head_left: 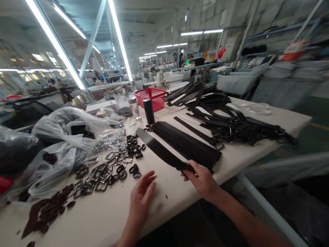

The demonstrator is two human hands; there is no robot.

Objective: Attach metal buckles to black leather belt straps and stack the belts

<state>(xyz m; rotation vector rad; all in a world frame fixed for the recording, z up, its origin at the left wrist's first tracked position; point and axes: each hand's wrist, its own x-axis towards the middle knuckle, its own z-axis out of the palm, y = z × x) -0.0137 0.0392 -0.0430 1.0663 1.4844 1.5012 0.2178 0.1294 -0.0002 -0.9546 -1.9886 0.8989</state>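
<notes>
My right hand [202,180] grips the near end of a long black leather strap [160,150], which slants up and to the left above the white table [164,192]. My left hand [142,197] hovers open just over the table, holding nothing, a little left of the strap's held end. A neat row of black straps [189,144] lies just beyond my right hand. Metal buckles [102,175] and black loops [133,149] are scattered to the left of my left hand.
A tangled heap of finished black belts [231,120] covers the far right of the table. Clear plastic bags [61,137] sit at the left, brown leather bits [48,211] near the front left. A red basket [151,97], a black cylinder [149,110] and a jar [134,107] stand behind.
</notes>
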